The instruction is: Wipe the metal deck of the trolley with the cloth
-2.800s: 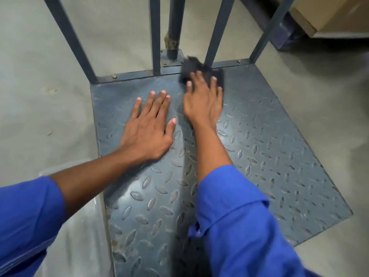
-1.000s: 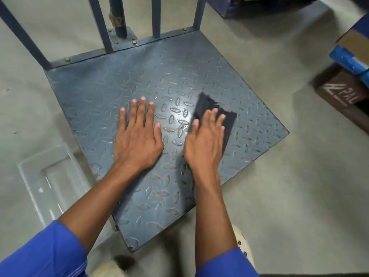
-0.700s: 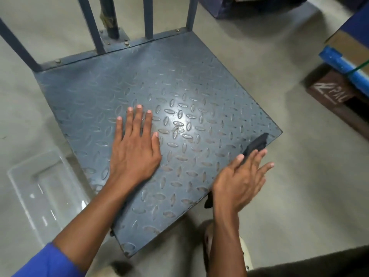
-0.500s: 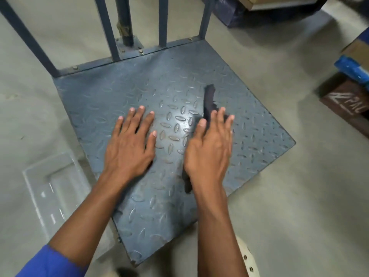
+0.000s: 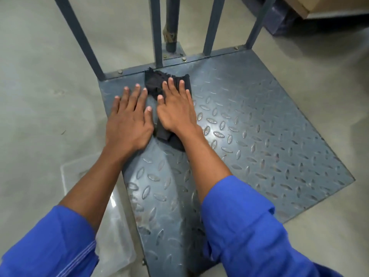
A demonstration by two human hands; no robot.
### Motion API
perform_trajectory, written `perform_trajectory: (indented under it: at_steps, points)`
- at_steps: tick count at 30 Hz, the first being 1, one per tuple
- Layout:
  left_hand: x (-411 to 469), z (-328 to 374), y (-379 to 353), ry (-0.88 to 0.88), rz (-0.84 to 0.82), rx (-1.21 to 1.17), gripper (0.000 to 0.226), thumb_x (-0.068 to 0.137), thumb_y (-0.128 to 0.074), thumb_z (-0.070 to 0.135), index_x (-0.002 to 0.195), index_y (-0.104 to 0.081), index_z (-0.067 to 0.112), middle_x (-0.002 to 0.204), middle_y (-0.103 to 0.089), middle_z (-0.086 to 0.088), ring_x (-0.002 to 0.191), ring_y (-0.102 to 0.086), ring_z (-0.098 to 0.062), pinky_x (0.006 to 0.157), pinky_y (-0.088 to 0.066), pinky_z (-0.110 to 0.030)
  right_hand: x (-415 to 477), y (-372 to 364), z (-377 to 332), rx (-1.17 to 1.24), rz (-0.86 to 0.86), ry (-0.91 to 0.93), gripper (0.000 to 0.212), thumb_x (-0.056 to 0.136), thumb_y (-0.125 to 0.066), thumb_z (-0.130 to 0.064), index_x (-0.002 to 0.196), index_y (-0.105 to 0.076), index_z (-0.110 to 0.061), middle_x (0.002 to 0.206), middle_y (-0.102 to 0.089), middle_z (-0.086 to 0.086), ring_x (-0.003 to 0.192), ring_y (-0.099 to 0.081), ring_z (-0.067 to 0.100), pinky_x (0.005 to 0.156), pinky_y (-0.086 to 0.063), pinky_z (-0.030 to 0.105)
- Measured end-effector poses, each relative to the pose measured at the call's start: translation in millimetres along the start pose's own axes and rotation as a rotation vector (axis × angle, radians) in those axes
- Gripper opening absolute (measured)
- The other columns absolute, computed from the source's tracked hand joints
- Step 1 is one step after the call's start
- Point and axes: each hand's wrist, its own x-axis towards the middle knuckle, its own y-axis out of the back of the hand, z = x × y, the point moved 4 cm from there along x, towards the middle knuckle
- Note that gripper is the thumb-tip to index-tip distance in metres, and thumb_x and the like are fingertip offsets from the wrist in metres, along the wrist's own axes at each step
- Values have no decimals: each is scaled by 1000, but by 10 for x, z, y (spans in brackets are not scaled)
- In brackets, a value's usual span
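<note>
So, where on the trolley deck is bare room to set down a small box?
The deck is bare on its whole right side, from the right hand out to the right and near edges. It is crowded at the far left, by the upright bars: the left hand lies flat there, and the right presses the cloth.

Warehouse or stockroom, by the look of it. Bare grey concrete floor [image 5: 40, 96]. Blue-grey steel trolley deck of tread plate [image 5: 259, 136], upright steel bars [image 5: 211, 25]. Brown cardboard carton [image 5: 319, 5] far right. Clear plastic bin [image 5: 111, 226] on the floor. Blue work sleeves [image 5: 245, 226].
</note>
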Motion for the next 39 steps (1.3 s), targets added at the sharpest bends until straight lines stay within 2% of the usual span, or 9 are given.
perform_trajectory:
  at_steps: [6, 13, 16, 19, 23, 29, 32, 35, 39]
  points:
    - [106, 33, -35, 0, 4, 19, 70, 107, -10, 43, 171, -16, 15, 179, -11, -5, 167, -5, -27, 135, -3, -48, 375, 68, 11, -38, 88, -30, 60, 111, -27, -32, 167, -16, -12, 176, -9, 3, 163, 1, 24, 132, 0, 39]
    - [44, 145, -57, 2, -9, 13, 69, 110, -12, 41, 171, -13, 9, 180, -7, -8, 167, 1, -22, 135, -2, -46, -177, 371, 718, -14, 314, -526, 60, 112, -30, -30, 165, -20, -5, 175, -9, 12, 162, 3, 34, 132, -1, 44]
    - [65, 122, -75, -4, 5, 17, 68, 110, -15, 40, 171, -15, 9, 180, -8, -8, 167, 0, -22, 135, -2, -46, 87, 306, 264, 39, 304, -284, 57, 112, -33, -28, 164, -24, -6, 175, -7, 12, 162, 7, 34, 132, 0, 45]
    - [71, 116, -68, -22, 4, 23, 69, 108, -17, 37, 170, -16, 8, 180, -9, -8, 167, -1, -22, 135, -2, -46, 401, 113, -107, 112, 93, -52, 58, 113, -30, -31, 166, -22, -10, 176, -8, 6, 163, 4, 27, 131, 1, 42]
    - [53, 124, -40, -19, -6, 6, 66, 111, -19, 38, 171, -16, 10, 180, -8, -7, 167, -1, -21, 135, -1, -45, 293, 91, 55, -20, 160, -130, 60, 111, -28, -33, 167, -18, -14, 176, -9, 2, 163, 2, 23, 132, 2, 40]
    - [18, 175, -19, 11, -7, -5, 68, 111, -16, 41, 171, -14, 10, 180, -7, -7, 167, 0, -22, 135, -1, -45, -727, 181, 327, 144, 273, -501, 58, 112, -33, -32, 166, -22, -13, 176, -7, 5, 162, 7, 30, 132, 4, 45]
    - [-58, 168, -56, -33, -21, -6, 67, 112, -22, 39, 171, -13, 7, 179, -7, -11, 167, -1, -25, 135, 0, -45, -513, 220, -16, 237, 263, -383, 55, 113, -34, -29, 164, -29, -12, 175, -9, 9, 162, 4, 32, 131, 3, 45]
    - [-178, 164, -82, -69, -48, 16, 68, 113, -26, 38, 171, -8, 6, 179, -3, -13, 167, 2, -27, 135, 2, -45, -196, 119, -215, 240, 81, -178, 55, 113, -31, -29, 165, -27, -12, 176, -10, 6, 163, 2, 28, 130, 1, 42]
    - [-360, 320, -49, -23, -28, -3, 71, 109, -14, 40, 170, -13, 4, 179, -7, -14, 167, 0, -29, 135, 0, -46, -582, 153, 208, 107, 175, -259, 57, 112, -31, -32, 167, -23, -16, 176, -10, 0, 163, 3, 24, 132, 2, 39]
